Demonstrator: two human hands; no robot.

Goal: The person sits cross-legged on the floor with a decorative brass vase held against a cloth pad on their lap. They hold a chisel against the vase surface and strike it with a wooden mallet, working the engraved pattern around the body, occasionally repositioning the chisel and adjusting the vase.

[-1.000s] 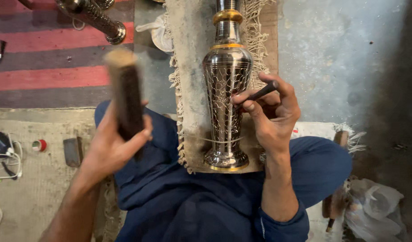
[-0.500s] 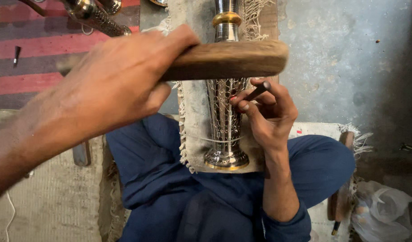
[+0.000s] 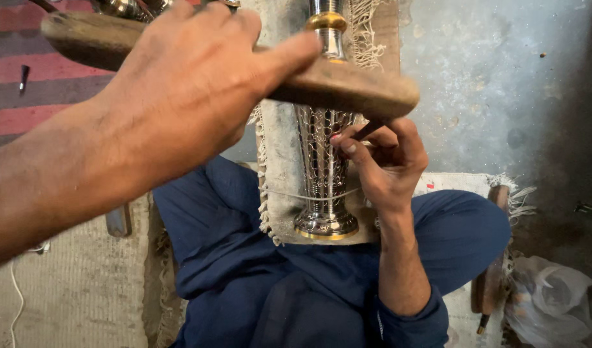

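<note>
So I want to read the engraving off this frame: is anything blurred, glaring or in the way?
Head view: the left hand and its wooden mallet loom large and soft, covering the metal vase's upper body; bright glints on the vase's polished foot; the right hand holding the chisel is sharp; the right edge falls dim.

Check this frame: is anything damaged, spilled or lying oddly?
Nothing stands out. The engraved metal vase lies on a fringed cloth across the lap, the right hand holds a chisel to it, and the left hand holds a wooden mallet above.

Crumpled whitish plastic bag on the floor, lower right corner.
</note>
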